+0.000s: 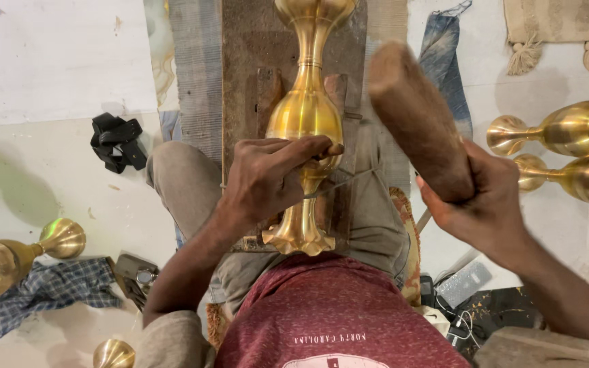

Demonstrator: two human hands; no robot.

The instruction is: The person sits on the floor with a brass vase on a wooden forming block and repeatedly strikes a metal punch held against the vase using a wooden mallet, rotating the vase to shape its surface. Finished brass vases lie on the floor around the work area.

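A tall brass vase [306, 112] lies on its side along a wooden board [240, 61] over my lap. My left hand [267, 178] rests on the vase's lower body and pinches a thin metal chisel [339, 184] against it. My right hand [480, 197] is raised to the right of the vase, gripping a thick wooden mallet [417, 116] that points up and left, blurred.
Two brass vases [567, 129] lie on the floor at the right, one more [15, 255] on a checked cloth [59, 286] at the left. A black strap [117, 141] lies at the upper left; a blue cloth [448, 61] at the top right.
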